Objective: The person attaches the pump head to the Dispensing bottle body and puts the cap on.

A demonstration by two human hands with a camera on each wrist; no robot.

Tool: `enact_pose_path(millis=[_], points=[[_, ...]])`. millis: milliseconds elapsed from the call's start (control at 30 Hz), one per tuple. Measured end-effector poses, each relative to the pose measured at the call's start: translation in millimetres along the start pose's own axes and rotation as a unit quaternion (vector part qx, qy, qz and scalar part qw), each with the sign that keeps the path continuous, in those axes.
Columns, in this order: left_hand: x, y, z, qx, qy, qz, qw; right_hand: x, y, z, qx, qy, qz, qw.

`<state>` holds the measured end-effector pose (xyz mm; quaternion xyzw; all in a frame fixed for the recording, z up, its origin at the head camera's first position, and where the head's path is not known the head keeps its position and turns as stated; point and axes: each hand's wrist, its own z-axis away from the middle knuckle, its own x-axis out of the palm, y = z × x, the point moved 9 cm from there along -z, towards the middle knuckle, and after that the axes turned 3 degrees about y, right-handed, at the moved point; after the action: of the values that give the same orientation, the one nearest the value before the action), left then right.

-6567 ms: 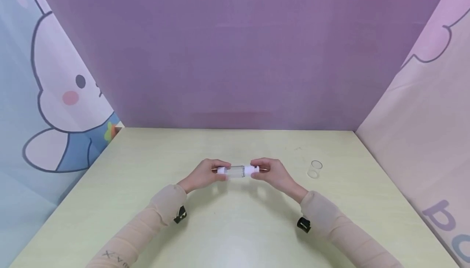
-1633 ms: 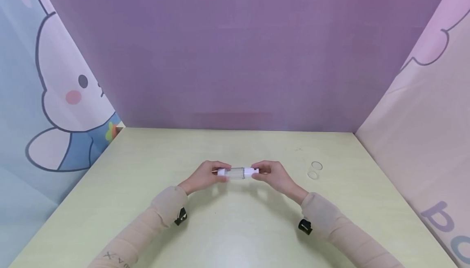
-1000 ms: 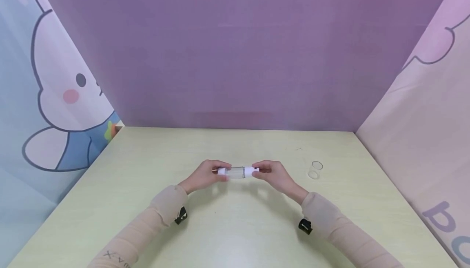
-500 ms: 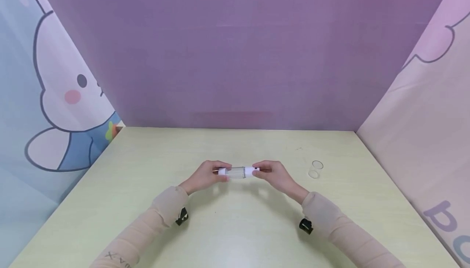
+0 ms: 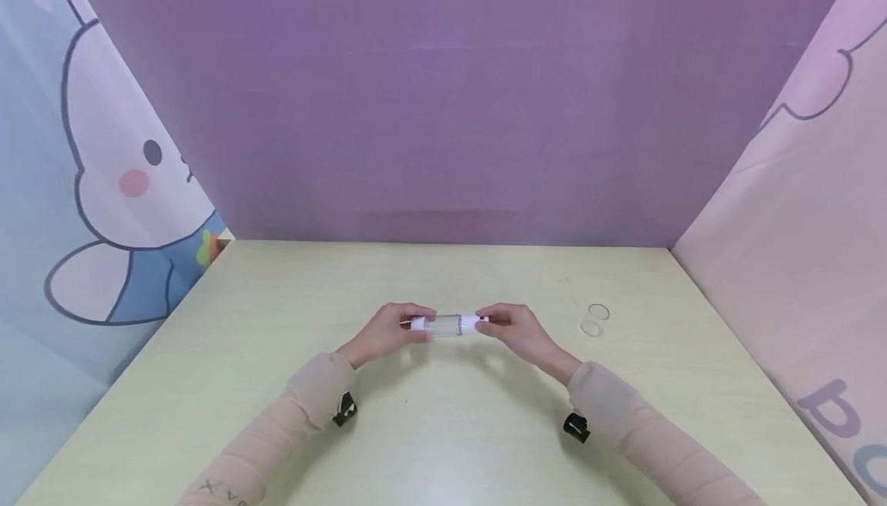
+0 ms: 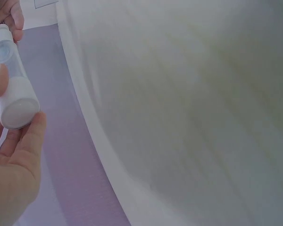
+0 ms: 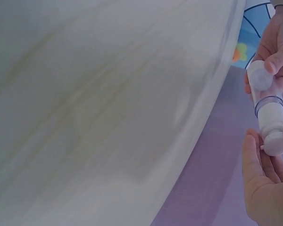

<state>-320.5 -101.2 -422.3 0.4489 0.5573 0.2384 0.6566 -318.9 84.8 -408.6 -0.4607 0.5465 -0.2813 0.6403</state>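
Observation:
A clear pump bottle [image 5: 443, 326] with a white base and a white pump top lies sideways between the two hands, above the table. My left hand [image 5: 388, 331] holds its base end between thumb and fingers; in the left wrist view the thumb lies along the side and the fingertips reach the round white bottom [image 6: 20, 113]. My right hand [image 5: 520, 330] pinches the pump end. The right wrist view shows the white pump head [image 7: 276, 142] with fingers beneath it and the thumb cut off at the frame's edge.
A clear, open cylinder that looks like a cap [image 5: 592, 321] stands on the pale table [image 5: 443, 429], right of the right hand. A purple panel [image 5: 443, 105] closes off the back, and printed cloths hang at the left and right sides.
Both hands keep hold of the bottle in nearly the same place. They sit very slightly lower than in the oldest frame, and the right fingertips have shifted a little along the pump end.

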Motion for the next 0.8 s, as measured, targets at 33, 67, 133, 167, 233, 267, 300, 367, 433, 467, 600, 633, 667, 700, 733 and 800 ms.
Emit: enact_pose_path(millis=[33, 67, 133, 167, 233, 267, 300, 367, 433, 467, 600, 633, 667, 700, 733, 800], points=[[0.7, 0.1, -0.3, 0.0, -0.002, 0.0, 1.0, -0.2, 1.0, -0.1, 0.001, 0.0, 0.001, 1.0], [1.2, 0.6, -0.4, 0.001, -0.003, 0.001, 1.0, -0.3, 1.8, -0.1, 0.001, -0.001, 0.002, 1.0], [1.5, 0.8, -1.0, 0.0, -0.002, 0.003, 1.0, -1.0, 1.8, 0.3, -0.001, -0.001, -0.001, 1.0], [1.5, 0.4, -1.4, -0.004, -0.001, 0.005, 1.0, -1.4, 1.8, 0.2, -0.002, -0.002, -0.004, 1.0], [0.9, -0.1, -2.0, -0.005, 0.004, 0.006, 1.0, -2.1, 1.5, 0.2, -0.004, -0.003, -0.011, 1.0], [0.7, -0.6, -2.0, -0.007, 0.007, 0.007, 0.9999, -2.6, 1.7, 0.3, -0.002, -0.003, -0.016, 1.0], [0.6, -2.1, -2.3, -0.011, 0.009, 0.008, 0.9999, -3.1, 1.7, 0.3, -0.002, -0.002, -0.02, 1.0], [0.3, -3.5, -2.4, -0.013, 0.012, 0.009, 0.9998, -4.6, 2.4, -0.4, 0.001, 0.0, -0.027, 1.0], [0.1, -4.7, -2.5, -0.014, 0.015, 0.01, 0.9997, -6.3, 1.6, -0.8, -0.005, 0.0, -0.035, 0.999], [0.3, -5.2, -2.7, -0.014, 0.015, 0.011, 0.9997, -7.0, 1.2, -0.8, -0.006, 0.0, -0.039, 0.999], [1.1, -3.8, -3.1, -0.011, 0.015, 0.011, 0.9998, -8.7, 1.0, -1.1, -0.014, -0.004, -0.053, 0.998], [1.3, -3.5, -3.0, -0.009, 0.015, 0.011, 0.9998, -8.9, 1.6, -1.2, -0.012, -0.004, -0.055, 0.998], [1.6, -3.2, -3.0, -0.009, 0.014, 0.011, 0.9998, -9.0, 2.1, -1.2, -0.008, -0.004, -0.056, 0.998], [1.8, -2.8, -3.0, -0.008, 0.014, 0.009, 0.9998, -9.4, 2.7, -1.4, -0.007, -0.003, -0.056, 0.998], [1.7, -2.6, -2.8, -0.007, 0.015, 0.008, 0.9998, -9.1, 2.6, -1.6, -0.009, -0.003, -0.054, 0.998], [1.5, -1.7, -2.2, -0.005, 0.016, 0.006, 0.9999, -8.3, 2.4, -2.0, -0.008, -0.006, -0.06, 0.998]])
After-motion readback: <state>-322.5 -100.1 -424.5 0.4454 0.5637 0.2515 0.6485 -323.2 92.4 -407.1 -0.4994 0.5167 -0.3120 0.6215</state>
